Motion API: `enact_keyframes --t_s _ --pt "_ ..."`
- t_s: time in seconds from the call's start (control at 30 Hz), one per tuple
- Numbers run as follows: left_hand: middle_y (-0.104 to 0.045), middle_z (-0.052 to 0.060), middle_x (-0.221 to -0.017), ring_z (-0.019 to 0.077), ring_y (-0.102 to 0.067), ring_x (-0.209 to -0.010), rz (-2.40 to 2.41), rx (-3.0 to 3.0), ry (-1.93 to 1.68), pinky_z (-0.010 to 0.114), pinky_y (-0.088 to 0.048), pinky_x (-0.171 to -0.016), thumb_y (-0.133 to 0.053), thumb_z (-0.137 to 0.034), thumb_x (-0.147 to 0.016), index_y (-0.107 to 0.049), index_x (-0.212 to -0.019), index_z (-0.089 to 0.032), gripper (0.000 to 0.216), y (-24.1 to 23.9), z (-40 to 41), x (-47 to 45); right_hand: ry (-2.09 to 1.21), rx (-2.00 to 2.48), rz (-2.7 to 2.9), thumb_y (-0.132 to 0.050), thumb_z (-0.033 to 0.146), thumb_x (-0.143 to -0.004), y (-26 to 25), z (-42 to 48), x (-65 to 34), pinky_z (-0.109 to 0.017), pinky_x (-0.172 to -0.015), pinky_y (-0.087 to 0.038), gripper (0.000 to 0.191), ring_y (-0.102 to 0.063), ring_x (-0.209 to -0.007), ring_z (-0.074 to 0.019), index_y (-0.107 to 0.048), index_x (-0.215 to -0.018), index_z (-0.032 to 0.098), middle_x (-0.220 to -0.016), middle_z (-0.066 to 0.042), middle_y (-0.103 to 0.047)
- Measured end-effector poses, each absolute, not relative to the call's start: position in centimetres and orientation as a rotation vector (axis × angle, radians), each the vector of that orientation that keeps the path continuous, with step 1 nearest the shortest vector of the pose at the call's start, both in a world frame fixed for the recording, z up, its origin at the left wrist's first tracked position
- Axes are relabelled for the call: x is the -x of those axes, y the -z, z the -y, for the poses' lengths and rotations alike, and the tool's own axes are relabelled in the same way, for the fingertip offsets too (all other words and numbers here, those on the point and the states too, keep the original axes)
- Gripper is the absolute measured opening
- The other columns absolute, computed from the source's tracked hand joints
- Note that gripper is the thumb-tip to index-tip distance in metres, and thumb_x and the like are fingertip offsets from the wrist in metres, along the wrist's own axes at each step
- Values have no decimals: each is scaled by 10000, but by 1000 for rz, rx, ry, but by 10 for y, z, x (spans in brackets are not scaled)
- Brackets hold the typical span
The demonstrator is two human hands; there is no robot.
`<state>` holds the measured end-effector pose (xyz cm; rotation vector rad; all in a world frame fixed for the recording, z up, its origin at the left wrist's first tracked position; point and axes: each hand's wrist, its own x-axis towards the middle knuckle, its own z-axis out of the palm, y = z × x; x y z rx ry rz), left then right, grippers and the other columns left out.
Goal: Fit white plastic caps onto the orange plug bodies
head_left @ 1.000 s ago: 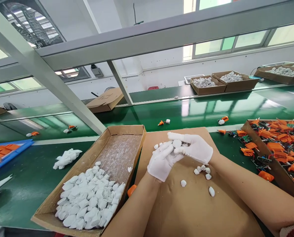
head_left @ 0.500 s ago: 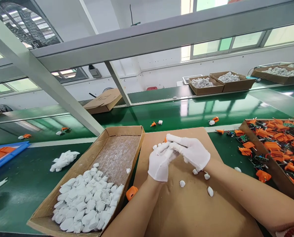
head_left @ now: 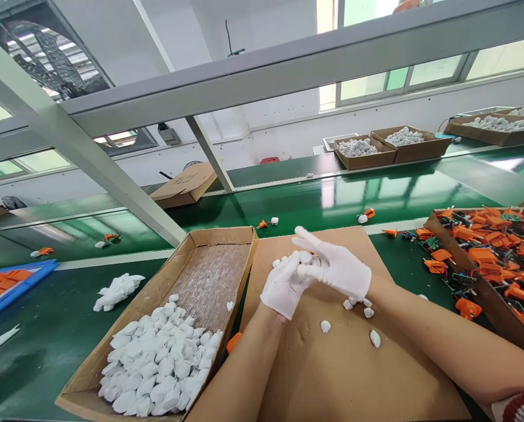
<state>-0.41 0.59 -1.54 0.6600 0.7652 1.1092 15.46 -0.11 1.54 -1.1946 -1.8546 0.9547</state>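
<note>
My two white-gloved hands meet above a brown cardboard sheet (head_left: 315, 369). My left hand (head_left: 282, 293) is closed around a small white putty-like lump (head_left: 305, 257), partly hidden by the fingers. My right hand (head_left: 343, 272) has its upper fingers stretched out and apart, while its thumb side touches the left fingertips. Several loose white lumps (head_left: 375, 338) lie on the sheet below and right of the hands. Left of them, a cardboard tray (head_left: 220, 249) holds a heap of similar white lumps (head_left: 156, 363).
At right, a box (head_left: 458, 258) is full of orange plug housings (head_left: 482, 256) with circuit boards; some spill beside it. Orange and white pieces sit on the green belt (head_left: 315, 205) behind. A crumpled white glove (head_left: 119, 291) and blue tray (head_left: 20, 293) are at left. A slanted post (head_left: 112, 181) rises behind.
My right fingers have lifted and spread from the left hand, showing the white lump. The orange and white pieces on the belt have shifted slightly left.
</note>
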Motion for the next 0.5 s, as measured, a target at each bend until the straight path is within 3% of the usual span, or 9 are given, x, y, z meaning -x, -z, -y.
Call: enact_keyframes --t_s 0.1,0.17,0.27,0.4,0.5 --pt "-690 68 -1004 201 -670 -1000 -751 -572 -1036 300 -558 -834 -662 -372 -856 -638 -874 -174 201 11 -6 1 -978 1231 1829 -539 506 -891 -25 0 -159 -304 -654 -521 734 -637 -790 -169 -230 -1540 360 -1353 -43 -593" --pt "-688 70 -991 207 -664 -1017 -706 -566 -1052 296 -546 -855 -658 -368 -857 -634 -840 -181 189 11 -6 0 -809 1330 1943 -621 524 -828 -24 1 -157 -306 -655 -506 746 -630 -763 -182 -334 -1498 367 -1131 -11 -696" --pt "-682 73 -946 238 -670 -993 -673 -597 -1089 313 -545 -824 -678 -363 -834 -617 -778 -192 190 11 -6 -1 -639 1400 2120 -719 507 -741 -16 2 -151 -296 -630 -492 693 -630 -701 -190 -489 -1385 396 -855 46 -705" --pt "-656 56 -872 194 -667 -889 -687 -584 -1050 274 -547 -749 -684 -334 -827 -618 -793 -169 181 8 -4 1 -887 1326 1987 -712 471 -762 -15 -2 -154 -297 -798 -531 644 -669 -894 -193 -525 -1375 406 -1068 55 -714" --pt "-657 62 -918 190 -662 -881 -663 -597 -1027 327 -556 -802 -695 -323 -818 -630 -824 -150 185 6 -4 3 -1132 1246 1845 -656 469 -815 -21 -6 -161 -327 -874 -544 583 -659 -1040 -219 -547 -1376 356 -1207 31 -689"
